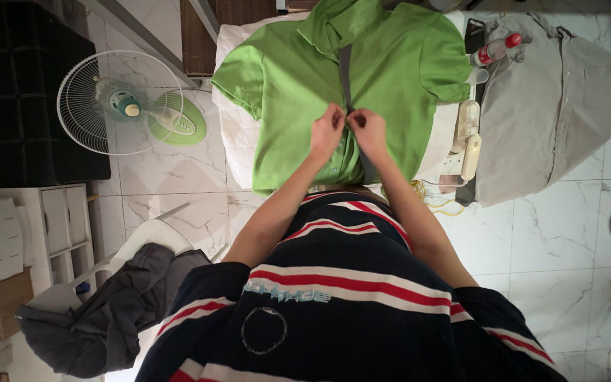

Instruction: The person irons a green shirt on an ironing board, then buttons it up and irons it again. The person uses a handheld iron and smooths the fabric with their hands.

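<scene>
Green shirt (298, 92) flat beneath both hands, left (327, 131) and right (369, 130), each grip pinched on its placket.

Even indoor light falls from above, bright on the green shirt (362, 78) and the marble floor (553, 240); the left edge sinks into deep shadow; soft sheen on the tiles, no harsh glare; wide-angle bending shows at the borders; focus is fairly sharp, slightly soft on the striped top (341, 297).

One head-worn camera looks steeply down from close above the wearer's chest onto the ironing board (238, 134) and marble floor (553, 233).
</scene>
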